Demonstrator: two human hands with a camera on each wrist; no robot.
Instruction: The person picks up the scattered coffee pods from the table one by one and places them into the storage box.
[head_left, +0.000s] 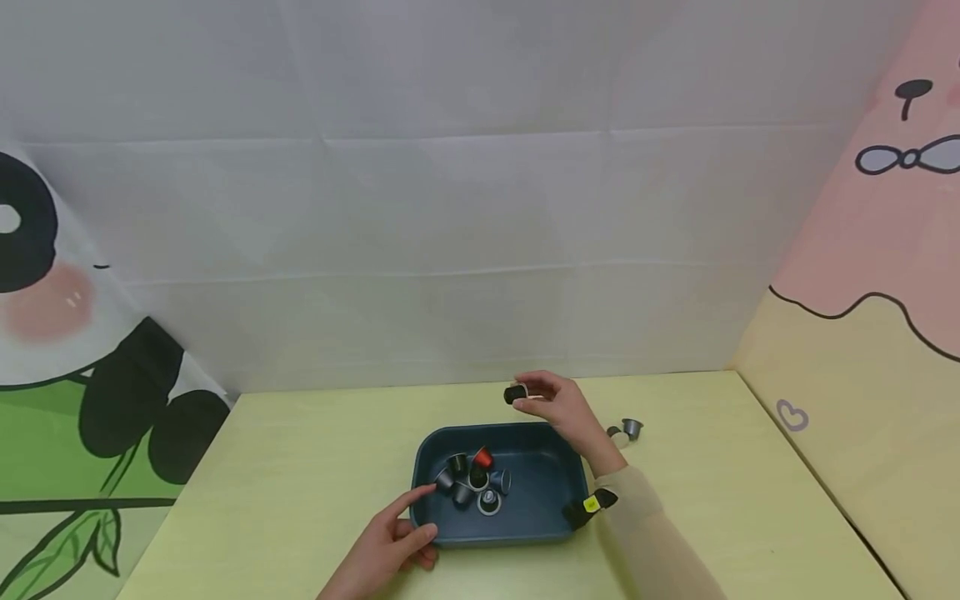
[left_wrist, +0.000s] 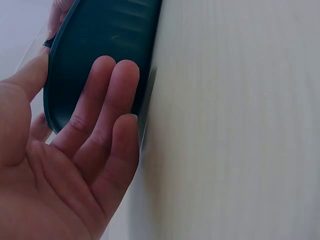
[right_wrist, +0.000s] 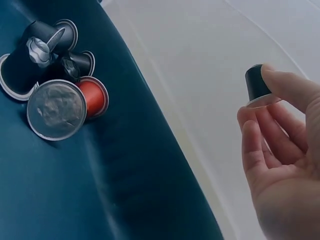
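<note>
A dark blue rectangular tray stands on the table. My left hand grips its near left corner, thumb and index finger at the rim; in the left wrist view the other fingers lie against the outer wall. Over the tray's far edge, my right hand pinches a dark coffee capsule between thumb and fingers, its pale flange facing the palm. Several capsules lie in a cluster in the tray's left half, among them a red capsule, a blue capsule and black ones.
To the right of the tray, a silver capsule and another capsule lie on the yellow table, close beside my right wrist. A white wall rises behind the table, and printed panels flank it.
</note>
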